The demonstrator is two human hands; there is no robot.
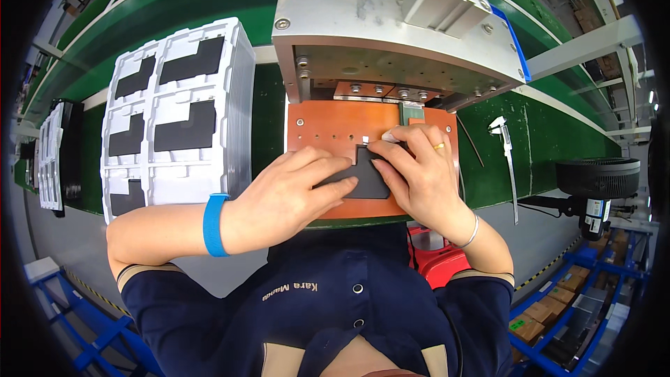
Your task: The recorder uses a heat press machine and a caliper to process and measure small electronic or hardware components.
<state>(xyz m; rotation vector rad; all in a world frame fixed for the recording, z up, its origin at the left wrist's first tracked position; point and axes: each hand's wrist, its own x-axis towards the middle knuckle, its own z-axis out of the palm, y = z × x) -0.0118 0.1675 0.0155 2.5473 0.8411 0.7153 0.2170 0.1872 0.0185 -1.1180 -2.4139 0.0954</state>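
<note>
A flat black L-shaped piece (pixel 370 180) lies on the orange plate (pixel 328 117) of a metal press, with a small white tab at its upper edge. My left hand (pixel 300 185) grips the piece from the left, thumb and fingers closed about that edge. On the other side, my right hand (pixel 427 178) has its thumb and index finger pressed against the right part of the piece, near a small green block (pixel 412 113) on the plate. Its other fingers are curled, and a whitish bit shows beside their tips. The piece's left end is partly hidden under my left hand.
The metal press (pixel 391 49) with a cylinder on top rises over the plate's far side. To the left stands a stack of white trays (pixel 183 181) holding several black L-shaped pieces. A caliper (pixel 507 157) and a thin rod (pixel 470 141) lie on the green table at right, near a black fan-like device (pixel 597 178).
</note>
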